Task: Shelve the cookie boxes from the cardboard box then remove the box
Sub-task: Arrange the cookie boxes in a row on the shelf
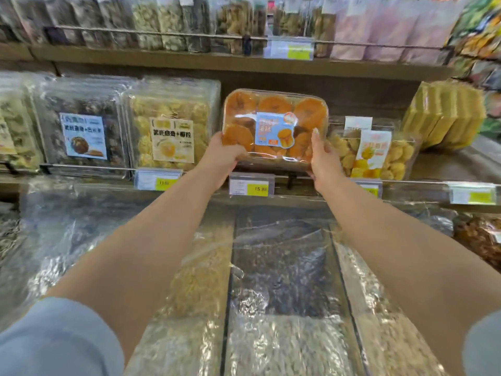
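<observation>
Left hand (226, 156) has its fingers curled under the bottom-left corner of the cookie box (273, 123), thumb up against the side edge. Right hand (323, 158) grips the lower-right edge, one finger lying straight up the front and the rest tucked behind. The clear box of orange cookies is held upright in the gap on the middle shelf (311, 200), just above the yellow price tag (251, 186). It sits between the pale-yellow cookie pack (173, 123) and a smaller pack (379, 158) on the right. Bare forearms, grey-blue sleeves (59, 340).
</observation>
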